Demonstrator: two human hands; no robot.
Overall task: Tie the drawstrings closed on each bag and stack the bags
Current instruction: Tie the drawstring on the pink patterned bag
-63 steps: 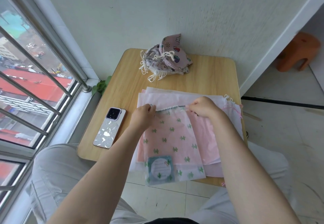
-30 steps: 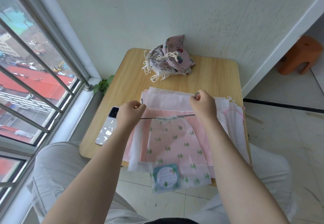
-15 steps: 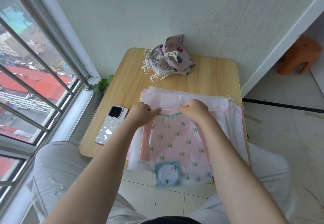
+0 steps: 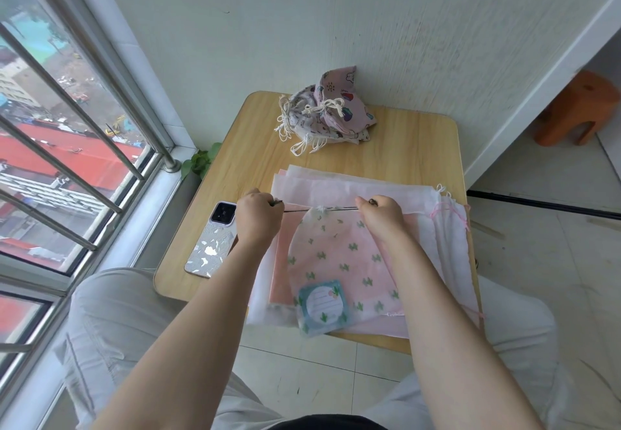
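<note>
A sheer bag with a green cactus print [image 4: 339,258] lies on top of a pile of flat pink and white bags [image 4: 353,187] on the small wooden table [image 4: 413,147]. Its mouth is bunched to a narrow neck on a thin dark drawstring [image 4: 299,209]. My left hand [image 4: 258,217] pinches the string's left end and my right hand [image 4: 381,216] pinches the right end, the string taut between them. A blue round-labelled card [image 4: 324,307] shows inside the bag's bottom. Tied printed fabric bags [image 4: 331,115] sit heaped at the table's far edge.
A phone [image 4: 211,244] in a patterned case lies on the table's left side by my left hand. A barred window [image 4: 67,147] is on the left, a wall behind the table, and an orange stool [image 4: 578,110] stands on the floor at the right.
Half a second ago both hands were close together at the bag's mouth. They have since pulled apart sideways, drawing the string taut and gathering the mouth narrower.
</note>
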